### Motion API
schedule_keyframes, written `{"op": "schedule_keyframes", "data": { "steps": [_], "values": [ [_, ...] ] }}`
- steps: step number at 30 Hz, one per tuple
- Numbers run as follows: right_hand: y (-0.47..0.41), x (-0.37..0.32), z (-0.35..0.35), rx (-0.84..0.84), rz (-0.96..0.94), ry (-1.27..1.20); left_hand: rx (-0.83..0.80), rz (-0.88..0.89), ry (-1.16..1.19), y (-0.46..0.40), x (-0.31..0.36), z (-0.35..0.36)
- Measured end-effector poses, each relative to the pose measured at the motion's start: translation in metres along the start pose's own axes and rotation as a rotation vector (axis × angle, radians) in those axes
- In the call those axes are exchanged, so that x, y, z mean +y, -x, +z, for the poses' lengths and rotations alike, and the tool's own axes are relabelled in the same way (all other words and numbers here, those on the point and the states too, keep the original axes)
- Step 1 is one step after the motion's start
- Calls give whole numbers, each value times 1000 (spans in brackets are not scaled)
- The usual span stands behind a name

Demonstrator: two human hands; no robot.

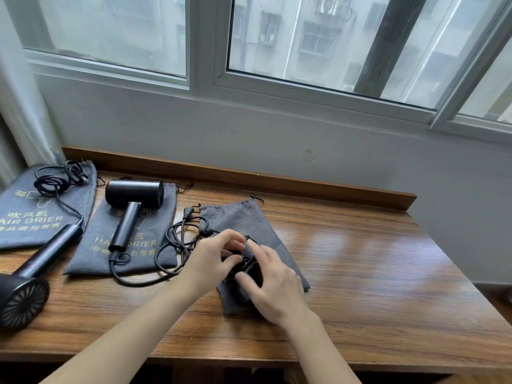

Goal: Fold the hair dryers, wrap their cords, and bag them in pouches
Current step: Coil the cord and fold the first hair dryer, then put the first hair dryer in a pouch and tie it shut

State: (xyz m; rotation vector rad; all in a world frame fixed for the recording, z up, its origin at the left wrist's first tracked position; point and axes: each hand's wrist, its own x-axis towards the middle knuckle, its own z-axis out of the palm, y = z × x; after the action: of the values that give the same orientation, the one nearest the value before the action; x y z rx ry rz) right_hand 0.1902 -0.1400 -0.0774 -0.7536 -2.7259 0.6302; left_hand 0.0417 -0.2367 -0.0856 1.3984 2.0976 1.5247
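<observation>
**Both hands on the third dryer**

We see the left hand [214,256] and right hand [273,284] curled around a black hair dryer [245,275] lying on the right grey pouch [243,217] — fingers bent over its body, gripping it. Its cord [177,245] loops loosely to the left. Two more dryers wait on the wooden table [360,273]: one [130,206] on the middle pouch [146,236], another [33,275] (fan grille toward us) beside the left pouch [25,220].

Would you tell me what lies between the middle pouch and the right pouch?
A loose black cord with its plug, on the table, in the head view.
</observation>
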Motion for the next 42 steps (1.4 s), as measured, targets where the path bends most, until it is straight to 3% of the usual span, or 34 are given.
{"op": "schedule_keyframes", "data": {
  "steps": [4,9,12,14,15,18,23,26,29,34,36,39,40,42],
  "values": [
    [-7,-12,5,-180,132,188,-47,-65,108,-3,6,0],
    [-10,-18,9,-159,172,217,-104,-142,314,-1,6,-9],
    [-9,-14,7,-127,183,188,240,-192,363,5,0,-11],
    [-10,-9,3,-100,227,122,455,-287,210,8,-10,-11],
    [-10,-6,1,-89,251,90,423,-333,50,9,-16,-11],
    [-7,4,-4,-59,287,50,22,-488,-389,10,-24,-3],
    [-2,12,-3,-31,332,60,-181,-508,-612,-1,-13,15],
    [-1,13,-5,-18,336,60,-214,-491,-552,-6,-15,21],
    [-1,15,-10,-4,347,46,-193,-412,-344,-15,-23,9],
    [-3,23,-23,47,361,48,-171,-233,-82,-47,-9,-59],
    [-3,24,-26,41,371,52,-194,-208,-310,-59,-4,-93],
    [-3,25,-24,11,376,69,-54,-241,-1043,-56,-6,-117],
    [-3,23,-22,4,375,69,-32,-238,-1189,-52,-8,-113],
    [-3,20,-18,-3,372,69,-71,-212,-1170,-42,-10,-93]
  ]
}}
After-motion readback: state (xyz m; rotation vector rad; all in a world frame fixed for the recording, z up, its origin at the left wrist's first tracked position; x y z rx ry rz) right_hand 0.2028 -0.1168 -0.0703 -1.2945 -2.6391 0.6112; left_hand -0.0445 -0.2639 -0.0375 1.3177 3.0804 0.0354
